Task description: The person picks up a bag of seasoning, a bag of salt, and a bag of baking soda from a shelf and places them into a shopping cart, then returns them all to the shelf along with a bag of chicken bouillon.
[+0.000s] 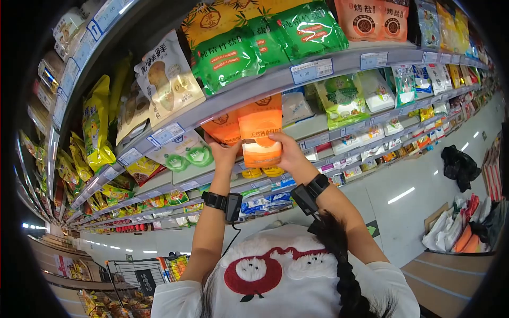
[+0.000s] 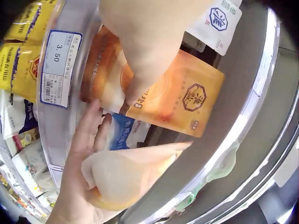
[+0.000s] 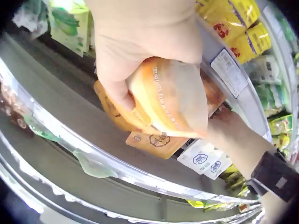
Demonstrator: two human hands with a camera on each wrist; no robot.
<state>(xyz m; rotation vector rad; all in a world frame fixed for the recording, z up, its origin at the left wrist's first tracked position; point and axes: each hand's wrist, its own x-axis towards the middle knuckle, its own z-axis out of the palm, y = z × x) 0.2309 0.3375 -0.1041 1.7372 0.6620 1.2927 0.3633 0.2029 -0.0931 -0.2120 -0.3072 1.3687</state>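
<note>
In the head view my right hand (image 1: 289, 151) grips an orange salt pouch (image 1: 260, 124) by its side, thumb across the front. The right wrist view shows that pouch (image 3: 168, 98) bulging below the palm, with a clear window on its face. My left hand (image 1: 224, 156) holds a second orange salt pouch (image 1: 222, 127) at its lower part, just left of the first. A digit of the left hand (image 2: 145, 42) lies across that second pouch (image 2: 191, 91) in the left wrist view; the other fingers are hidden. Both pouches are at the shelf's front edge.
Green salt pouches (image 1: 228, 58) line the shelf above, behind a price rail (image 1: 313, 71). White pouches with green print (image 1: 183, 151) sit to the left. A shopping cart (image 1: 138, 275) stands behind at lower left, and a black bag (image 1: 460, 164) lies on the floor at right.
</note>
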